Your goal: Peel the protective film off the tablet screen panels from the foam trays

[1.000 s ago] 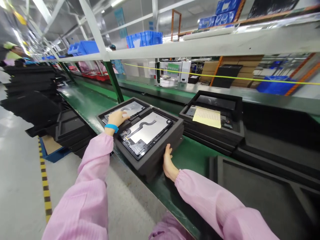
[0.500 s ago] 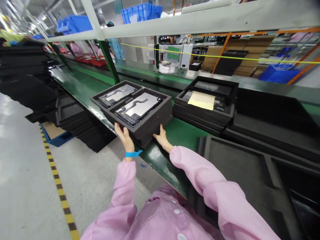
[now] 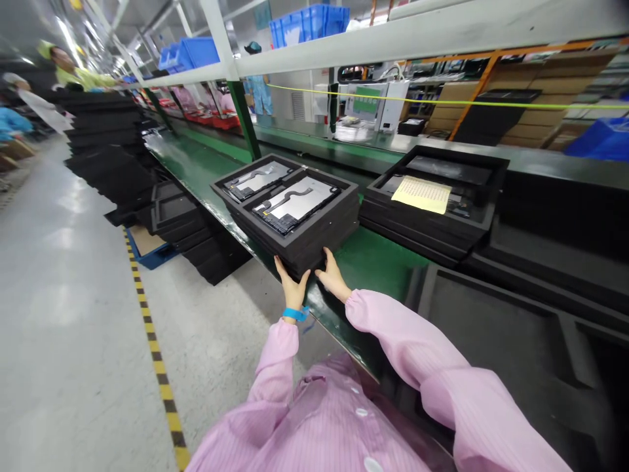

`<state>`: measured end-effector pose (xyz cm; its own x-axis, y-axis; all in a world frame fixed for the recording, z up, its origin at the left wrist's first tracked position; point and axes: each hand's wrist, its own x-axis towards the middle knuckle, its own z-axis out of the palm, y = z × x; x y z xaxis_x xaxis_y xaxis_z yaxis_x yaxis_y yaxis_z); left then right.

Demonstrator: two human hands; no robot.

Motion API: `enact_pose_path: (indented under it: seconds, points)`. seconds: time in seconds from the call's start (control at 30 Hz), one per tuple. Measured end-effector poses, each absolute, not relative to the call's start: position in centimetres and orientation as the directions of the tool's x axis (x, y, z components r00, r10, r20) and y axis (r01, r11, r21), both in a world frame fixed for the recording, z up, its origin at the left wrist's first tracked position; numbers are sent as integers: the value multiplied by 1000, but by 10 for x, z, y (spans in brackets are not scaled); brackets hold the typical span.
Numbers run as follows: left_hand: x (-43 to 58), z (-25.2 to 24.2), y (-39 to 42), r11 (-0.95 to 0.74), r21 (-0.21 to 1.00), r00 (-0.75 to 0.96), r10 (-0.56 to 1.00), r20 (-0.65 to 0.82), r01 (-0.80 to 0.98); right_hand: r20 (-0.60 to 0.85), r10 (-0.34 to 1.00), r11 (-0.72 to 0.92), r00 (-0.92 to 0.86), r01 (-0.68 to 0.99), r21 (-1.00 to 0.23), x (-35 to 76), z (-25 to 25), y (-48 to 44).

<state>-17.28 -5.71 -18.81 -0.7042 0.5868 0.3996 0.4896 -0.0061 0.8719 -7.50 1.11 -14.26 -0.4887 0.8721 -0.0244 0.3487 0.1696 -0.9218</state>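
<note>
A stack of black foam trays (image 3: 314, 239) sits on the green conveyor belt (image 3: 383, 259), overhanging its near edge. The top tray holds two silver panels (image 3: 295, 200) in separate pockets. My left hand (image 3: 293, 286), with a blue wristband, presses against the stack's near corner from the left, fingers pointing up. On the corner's other side my right hand (image 3: 333, 278) presses likewise, fingers spread on the foam. Both hands touch the side wall of the stack; whether they grip or only push is unclear.
A second tray stack with a yellow sheet (image 3: 421, 193) lies to the right. Large empty foam trays (image 3: 515, 341) fill the near right. More black trays (image 3: 187, 226) pile on the floor at left by a yellow-black floor line (image 3: 152, 341). People stand far left.
My left hand came off the top tray and went to the stack's near corner. My right hand slid closer to it. The stack has turned and moved slightly along the belt.
</note>
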Motion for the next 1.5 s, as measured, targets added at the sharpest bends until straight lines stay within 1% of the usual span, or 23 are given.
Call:
enact_pose_path:
  seconds: [0.2,0.27,0.4,0.53,0.67,0.73,0.8,0.83,0.87,0.9,0.93,0.97,1.0,1.03,1.07,1.1,1.13,1.17,1.23,1.3,1.37,1.43,1.5]
  points:
    - [-171,-187,-57,41,877,-735,566,374,478,6,835,255,-550,378,-890,-74,-148,2]
    - [-171,-187,-57,41,875,-739,556,381,482,44,836,305,-547,396,-866,-72,-145,0]
    - [-171,-185,-56,42,869,-738,548,393,493,151,822,438,-549,441,-784,-73,-128,-6]
    - [-167,-178,-56,75,861,-745,542,388,503,206,766,565,-609,485,-668,-75,-101,-11]
    - [-135,-158,-63,125,855,-794,458,399,503,134,666,666,-734,504,-551,-38,-62,-7]
    - [-106,-144,-69,106,851,-793,437,424,513,89,693,654,-715,572,-495,14,-41,-1]
    - [-75,-130,-76,23,841,-717,536,446,541,65,804,557,-591,711,-429,92,-24,4]
    - [-61,-124,-79,-43,833,-633,629,451,551,56,880,453,-471,800,-393,139,-18,4]
    - [-48,-119,-81,-116,825,-516,730,448,553,52,950,307,-309,885,-351,190,-14,2]
    - [-36,-116,-82,-188,819,-372,820,435,542,51,994,111,-100,947,-301,241,-12,-4]
    - [-25,-114,-83,-250,816,-223,883,413,522,58,991,-99,117,963,-251,290,-13,-13]
    - [-15,-114,-82,-294,815,-86,919,384,499,65,953,-277,296,937,-212,335,-16,-25]
    - [-5,-116,-82,-319,817,27,936,350,480,81,906,-395,415,899,-187,374,-21,-37]
    - [4,-119,-81,-329,821,113,943,314,467,93,874,-457,477,872,-175,404,-28,-50]
    - [12,-123,-81,-329,824,176,944,278,461,110,867,-466,487,868,-172,425,-36,-61]
    - [18,-128,-81,-323,827,223,944,244,460,130,882,-430,454,886,-174,438,-44,-69]
    - [24,-132,-80,-315,829,257,942,215,463,148,914,-352,379,919,-179,442,-53,-76]
    - [28,-135,-80,-308,828,278,941,193,468,157,951,-235,265,954,-183,440,-60,-80]
    - [31,-140,-77,-299,823,294,941,170,482,139,989,69,-42,977,-201,421,-73,-83]
    - [29,-140,-71,-299,814,299,940,163,497,94,930,367,-355,900,-236,395,-81,-85]
    - [24,-138,-64,-305,804,311,937,158,511,90,825,560,-558,786,-260,374,-87,-88]
    - [18,-134,-59,-309,792,326,934,147,527,132,737,671,-663,695,-258,363,-89,-91]
    - [16,-128,-59,-311,775,336,932,135,550,195,662,747,-723,616,-249,361,-85,-90]
